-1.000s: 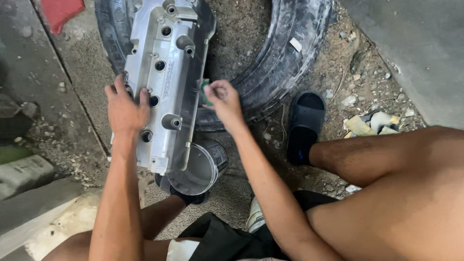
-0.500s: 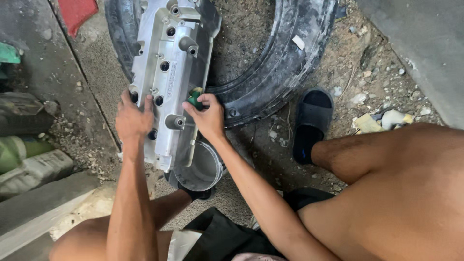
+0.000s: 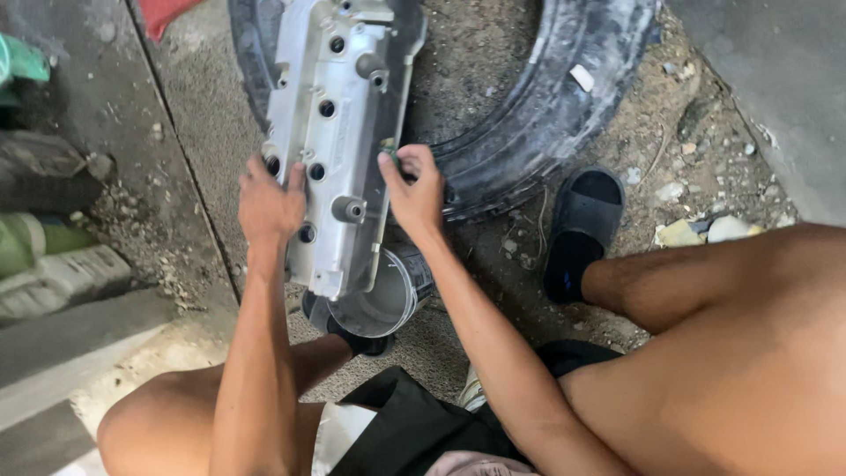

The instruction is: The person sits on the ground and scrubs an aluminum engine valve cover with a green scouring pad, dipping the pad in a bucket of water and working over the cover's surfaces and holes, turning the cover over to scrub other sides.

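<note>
Silver metal engine cover (image 3: 339, 132) lying across a black tyre (image 3: 546, 115), left hand (image 3: 269, 204) gripping its left edge, right hand (image 3: 414, 189) closed at its right edge on perhaps a small green pad (image 3: 388, 150), metal can (image 3: 388, 295) just below the cover, black sandal (image 3: 582, 229) nearby.

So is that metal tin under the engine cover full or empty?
Empty, as far as shows: the tin tilts toward the camera, bare pale inside visible, partly hidden by the engine cover.

Rough concrete floor (image 3: 185, 115), gritty, cracked along a line left of the hands. Dirt and small stones (image 3: 696, 176) lie well to their right. Pale concrete ledge (image 3: 79, 344) below left. Flat daylight, soft shadows. No walls visible.
</note>
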`<state>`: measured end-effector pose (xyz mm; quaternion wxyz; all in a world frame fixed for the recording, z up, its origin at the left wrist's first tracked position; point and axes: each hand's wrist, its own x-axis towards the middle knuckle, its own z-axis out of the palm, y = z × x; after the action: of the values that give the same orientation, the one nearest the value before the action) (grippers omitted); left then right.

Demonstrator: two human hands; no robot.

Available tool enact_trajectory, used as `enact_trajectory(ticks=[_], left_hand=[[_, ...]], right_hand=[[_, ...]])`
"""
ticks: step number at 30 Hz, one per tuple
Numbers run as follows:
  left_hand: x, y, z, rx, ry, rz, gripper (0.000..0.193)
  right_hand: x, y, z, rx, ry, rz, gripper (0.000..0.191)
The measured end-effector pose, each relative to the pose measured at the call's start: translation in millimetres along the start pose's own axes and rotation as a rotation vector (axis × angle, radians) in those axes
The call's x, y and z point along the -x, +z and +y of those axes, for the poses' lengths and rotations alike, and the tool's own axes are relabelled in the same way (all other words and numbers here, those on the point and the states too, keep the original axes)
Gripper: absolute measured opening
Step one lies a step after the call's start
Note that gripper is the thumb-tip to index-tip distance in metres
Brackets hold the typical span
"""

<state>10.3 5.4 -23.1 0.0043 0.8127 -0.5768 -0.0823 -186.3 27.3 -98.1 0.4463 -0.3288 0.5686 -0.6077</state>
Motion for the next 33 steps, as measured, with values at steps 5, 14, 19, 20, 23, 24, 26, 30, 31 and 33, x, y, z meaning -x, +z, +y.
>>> enact_trajectory(ticks=[5, 14, 19, 20, 23, 24, 26, 30, 31, 33], left_hand=[[-10, -10, 0, 0.029, 0.027, -0.129, 0.076], [-5, -6, 15, 0.111, -0.101, -0.080, 0.079], [-7, -5, 16, 0.162, -0.064, -0.061, 0.075], [-7, -4, 16, 0.168, -0.048, -0.048, 0.074], [-6, 1, 15, 0.184, -0.038, -0.027, 0.071], [-7, 3, 15, 0.198, -0.034, -0.022, 0.072], [-8, 6, 15, 0.222, -0.026, -0.025, 0.072], [-11, 11, 18, 0.216, -0.028, 0.017, 0.074], [-12, 13, 19, 0.212, -0.034, 0.003, 0.071], [-12, 17, 21, 0.205, -0.029, 0.027, 0.069]], right_hand=[[-1, -6, -6, -0.157, 0.028, -0.158, 0.026], [6, 4, -16, 0.157, -0.100, -0.104, 0.033], [-7, 13, -19, 0.211, -0.179, -0.004, 0.031], [-10, 13, -23, 0.256, -0.163, 0.023, 0.030], [-12, 2, -34, 0.235, -0.327, -0.080, 0.027], [-6, -3, -42, 0.289, -0.312, -0.093, 0.026], [19, -18, -60, 0.403, -0.272, -0.116, 0.024], [84, -31, -84, 0.555, -0.413, -0.312, 0.034], [95, -30, -87, 0.613, -0.464, -0.366, 0.039], [109, -26, -87, 0.690, -0.597, -0.397, 0.042]])
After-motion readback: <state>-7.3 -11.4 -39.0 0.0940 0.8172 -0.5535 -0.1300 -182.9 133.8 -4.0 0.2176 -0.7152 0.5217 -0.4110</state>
